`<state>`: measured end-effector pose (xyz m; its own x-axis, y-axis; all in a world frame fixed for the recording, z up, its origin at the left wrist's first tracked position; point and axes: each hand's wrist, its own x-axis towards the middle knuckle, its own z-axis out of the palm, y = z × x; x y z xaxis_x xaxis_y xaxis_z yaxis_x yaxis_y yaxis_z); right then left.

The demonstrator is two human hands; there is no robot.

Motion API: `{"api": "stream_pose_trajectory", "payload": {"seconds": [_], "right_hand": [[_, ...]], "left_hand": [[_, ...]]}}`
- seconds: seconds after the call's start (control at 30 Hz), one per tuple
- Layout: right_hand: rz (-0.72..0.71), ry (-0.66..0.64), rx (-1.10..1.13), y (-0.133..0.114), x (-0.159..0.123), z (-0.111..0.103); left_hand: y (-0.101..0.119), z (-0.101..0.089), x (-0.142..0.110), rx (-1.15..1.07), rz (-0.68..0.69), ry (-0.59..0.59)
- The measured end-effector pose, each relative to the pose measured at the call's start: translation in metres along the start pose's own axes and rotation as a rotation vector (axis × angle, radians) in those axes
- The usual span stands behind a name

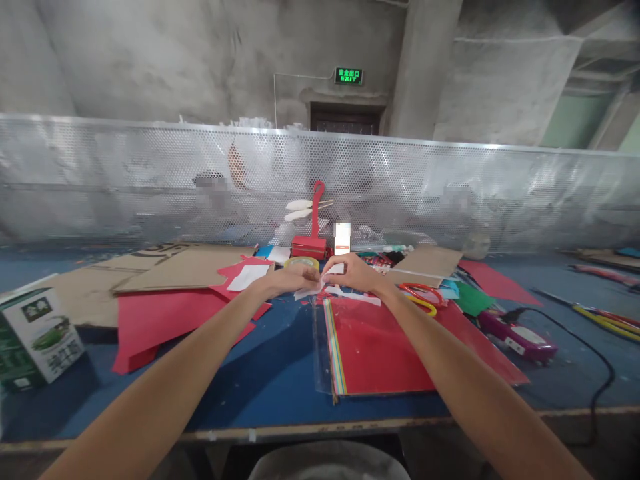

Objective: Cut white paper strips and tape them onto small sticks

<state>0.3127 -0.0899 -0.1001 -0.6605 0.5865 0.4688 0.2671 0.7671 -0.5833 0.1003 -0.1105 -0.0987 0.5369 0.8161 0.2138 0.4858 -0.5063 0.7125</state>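
Both hands meet over the middle of the blue table, pinching a small piece of white paper [334, 269] between them. My left hand [295, 279] is closed on its left side, fingertips together. My right hand [354, 272] is curled over its right side. Paper strips [357, 295] lie just below the right hand. A roll of clear yellowish tape [303, 264] rests right behind the left hand. Under my right forearm is a pack of red coloured paper [380, 347] in a clear sleeve. The exact fold of the held paper is too small to make out.
Cardboard [185, 270] and red sheets [165, 320] lie left, near a milk carton [43, 337]. Red-and-yellow-handled scissors [423, 297], a purple power strip [517, 337] and its cable are right. A lit phone [343, 238] and a red box [309, 247] stand before the perforated metal screen [425, 187].
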Motion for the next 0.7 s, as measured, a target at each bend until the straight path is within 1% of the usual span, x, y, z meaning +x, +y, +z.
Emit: {"api": "stream_pose_trajectory", "payload": {"seconds": [0.1,0.23,0.4,0.47,0.6,0.7], "right_hand": [[-0.042,0.023,0.115,0.001,0.000,-0.001],[-0.047,0.034,0.135,0.002,0.001,-0.001],[-0.069,0.144,0.056,0.003,0.005,-0.001],[-0.071,0.161,0.056,0.004,0.006,-0.001],[-0.055,0.166,0.083,0.008,0.006,0.000],[-0.069,0.167,0.117,0.009,0.006,0.000]], "left_hand": [[0.008,0.001,-0.001,-0.097,-0.069,-0.065],[0.013,0.003,0.000,-0.140,-0.084,-0.007],[0.008,0.006,0.004,-0.195,-0.057,0.066],[0.006,0.007,0.006,-0.218,-0.060,0.086],[0.005,0.008,0.009,-0.253,-0.057,0.098],[0.006,0.009,0.009,-0.268,-0.033,0.095]]}}
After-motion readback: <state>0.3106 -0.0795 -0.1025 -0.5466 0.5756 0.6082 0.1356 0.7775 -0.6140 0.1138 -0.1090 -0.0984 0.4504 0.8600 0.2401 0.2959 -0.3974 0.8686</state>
